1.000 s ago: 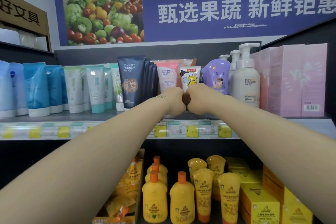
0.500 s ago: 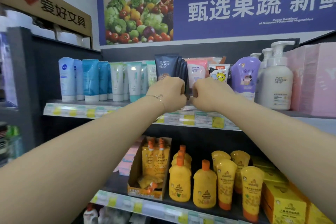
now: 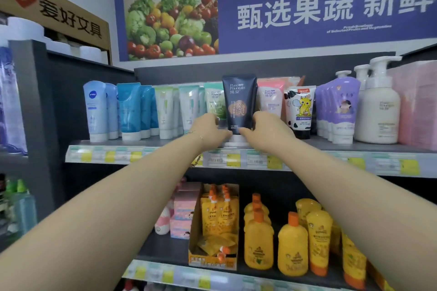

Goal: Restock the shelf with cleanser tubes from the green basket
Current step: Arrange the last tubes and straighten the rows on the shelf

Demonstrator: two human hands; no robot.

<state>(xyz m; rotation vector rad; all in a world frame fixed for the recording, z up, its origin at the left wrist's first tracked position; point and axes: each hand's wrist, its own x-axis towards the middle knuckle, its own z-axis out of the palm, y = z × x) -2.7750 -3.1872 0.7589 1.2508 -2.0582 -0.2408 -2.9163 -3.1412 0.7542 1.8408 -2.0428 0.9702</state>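
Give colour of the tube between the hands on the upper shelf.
Dark navy tube with white lettering, a brown round emblem and a whitish cap. Head view, the only one.

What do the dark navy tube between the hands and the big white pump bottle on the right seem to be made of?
Dark navy tube: probably soft plastic, matte; its top edge is crimped flat and shows no glare. White pump bottle: likely rigid plastic, with a faint sheen on its smooth rounded shoulders.
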